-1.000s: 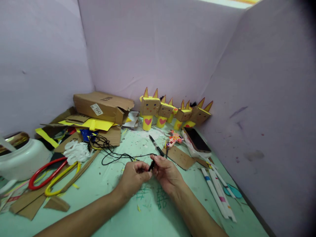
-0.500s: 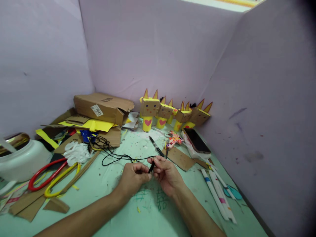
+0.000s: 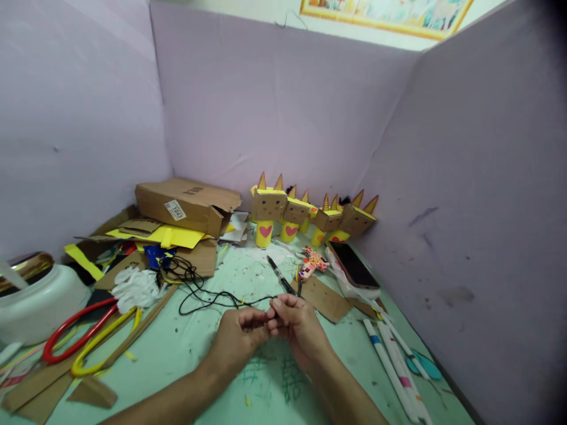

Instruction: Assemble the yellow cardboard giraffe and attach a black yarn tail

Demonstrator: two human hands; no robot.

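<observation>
Head view: my left hand (image 3: 237,342) and right hand (image 3: 297,327) meet fingertip to fingertip over the green table (image 3: 186,348), both pinched shut on a black cord (image 3: 208,293) that trails far-left toward the cardboard box (image 3: 186,203). Just beyond my fingers lies a black pen (image 3: 280,275).
</observation>
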